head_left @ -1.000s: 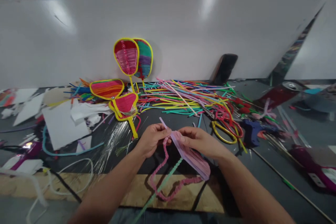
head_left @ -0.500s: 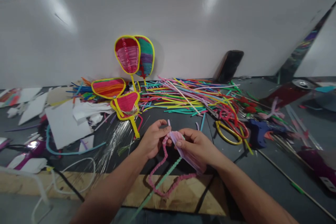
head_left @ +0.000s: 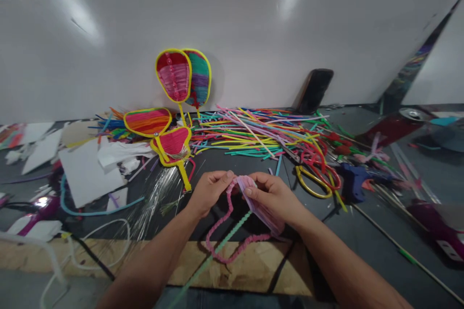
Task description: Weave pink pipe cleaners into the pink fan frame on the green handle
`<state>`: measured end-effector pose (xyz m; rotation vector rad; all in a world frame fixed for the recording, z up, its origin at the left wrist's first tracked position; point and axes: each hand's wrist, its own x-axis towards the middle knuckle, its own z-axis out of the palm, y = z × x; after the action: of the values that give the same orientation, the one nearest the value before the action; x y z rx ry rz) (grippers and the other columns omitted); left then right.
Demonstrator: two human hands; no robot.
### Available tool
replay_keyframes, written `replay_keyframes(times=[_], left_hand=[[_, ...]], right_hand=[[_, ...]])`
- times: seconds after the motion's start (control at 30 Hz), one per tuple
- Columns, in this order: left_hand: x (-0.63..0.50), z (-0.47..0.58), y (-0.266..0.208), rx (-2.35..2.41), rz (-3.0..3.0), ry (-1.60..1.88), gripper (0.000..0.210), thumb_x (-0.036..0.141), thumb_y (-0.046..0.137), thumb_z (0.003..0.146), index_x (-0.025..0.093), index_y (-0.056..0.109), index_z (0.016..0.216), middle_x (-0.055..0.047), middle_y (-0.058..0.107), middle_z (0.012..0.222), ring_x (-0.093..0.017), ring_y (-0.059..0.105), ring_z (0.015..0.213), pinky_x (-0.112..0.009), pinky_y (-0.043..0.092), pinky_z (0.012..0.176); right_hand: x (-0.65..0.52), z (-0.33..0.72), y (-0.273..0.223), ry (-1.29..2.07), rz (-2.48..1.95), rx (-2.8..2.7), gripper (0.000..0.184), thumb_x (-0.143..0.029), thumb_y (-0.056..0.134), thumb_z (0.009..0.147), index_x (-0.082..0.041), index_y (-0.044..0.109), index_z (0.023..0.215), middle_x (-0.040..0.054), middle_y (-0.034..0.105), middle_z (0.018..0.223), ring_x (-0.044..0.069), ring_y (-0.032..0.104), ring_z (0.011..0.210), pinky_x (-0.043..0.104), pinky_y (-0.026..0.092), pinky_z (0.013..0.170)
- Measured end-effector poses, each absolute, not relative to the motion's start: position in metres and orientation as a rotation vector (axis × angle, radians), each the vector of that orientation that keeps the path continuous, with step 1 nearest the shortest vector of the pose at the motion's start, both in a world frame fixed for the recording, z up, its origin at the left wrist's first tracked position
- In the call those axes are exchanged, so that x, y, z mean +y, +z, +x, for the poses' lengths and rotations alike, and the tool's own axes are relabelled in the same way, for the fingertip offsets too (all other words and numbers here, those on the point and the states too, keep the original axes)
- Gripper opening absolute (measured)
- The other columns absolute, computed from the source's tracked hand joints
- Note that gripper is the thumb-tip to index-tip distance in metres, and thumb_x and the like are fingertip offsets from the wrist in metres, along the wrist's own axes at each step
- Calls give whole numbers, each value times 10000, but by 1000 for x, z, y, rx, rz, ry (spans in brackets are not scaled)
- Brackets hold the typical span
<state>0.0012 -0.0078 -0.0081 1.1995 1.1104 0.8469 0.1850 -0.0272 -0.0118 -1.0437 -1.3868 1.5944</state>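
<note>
Between my hands is a fan-shaped frame (head_left: 220, 256) of twisted pink pipe cleaner, with lilac and pink pipe cleaners (head_left: 266, 219) laid side by side across its right part. A mint-green twisted stem (head_left: 217, 251) runs from it toward my body. My left hand (head_left: 212, 193) is closed, thumb and fingers pinching at the frame's upper left edge; what lies between the fingertips is mostly hidden. My right hand (head_left: 271, 197) grips the lilac-covered part, thumb on top and fingers behind. The left side of the frame is an open loop.
Behind my hands lies a pile of coloured pipe cleaners (head_left: 246, 133). Yellow-rimmed fans (head_left: 174, 77) lean on the white board. Scissors (head_left: 313, 183), a blue glue gun (head_left: 355, 181), a phone (head_left: 316, 91) and a can (head_left: 395, 128) are to the right; white card (head_left: 90, 169) is left.
The short lilac end that stuck up above my left thumb no longer shows. My left thumb has straightened along the frame's edge. My right hand keeps its hold, and the view has shifted slightly.
</note>
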Motion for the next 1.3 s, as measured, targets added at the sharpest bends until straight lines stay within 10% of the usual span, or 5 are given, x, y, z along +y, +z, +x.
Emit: replay_keyframes(times=[0.5, 0.73, 1.3], left_hand=[[-7, 0, 1, 944, 832, 641, 272, 336, 754, 598, 114, 597, 600, 21, 497, 523, -65, 406, 466, -186, 336, 446], [-8, 4, -5, 956, 768, 711, 268, 330, 765, 609, 113, 608, 598, 19, 517, 532, -52, 434, 463, -171, 352, 467], [-13, 5, -1, 952, 1155, 703, 187, 288, 661, 726, 159, 687, 859, -32, 675, 824, -153, 592, 786, -256, 438, 765]], right_hand=[[-28, 185, -14, 1441, -1067, -1537, 247, -355, 612, 782, -177, 565, 946, 5, 635, 797, 119, 582, 692, 235, 456, 634], [-32, 184, -14, 663, -1163, -1968, 493, -272, 620, 767, -213, 486, 1238, 103, 581, 1201, 227, 552, 1067, 394, 446, 917], [-35, 184, -9, 528, -1215, -1929, 112, -314, 582, 841, -217, 636, 852, 45, 669, 793, 181, 610, 751, 280, 453, 674]])
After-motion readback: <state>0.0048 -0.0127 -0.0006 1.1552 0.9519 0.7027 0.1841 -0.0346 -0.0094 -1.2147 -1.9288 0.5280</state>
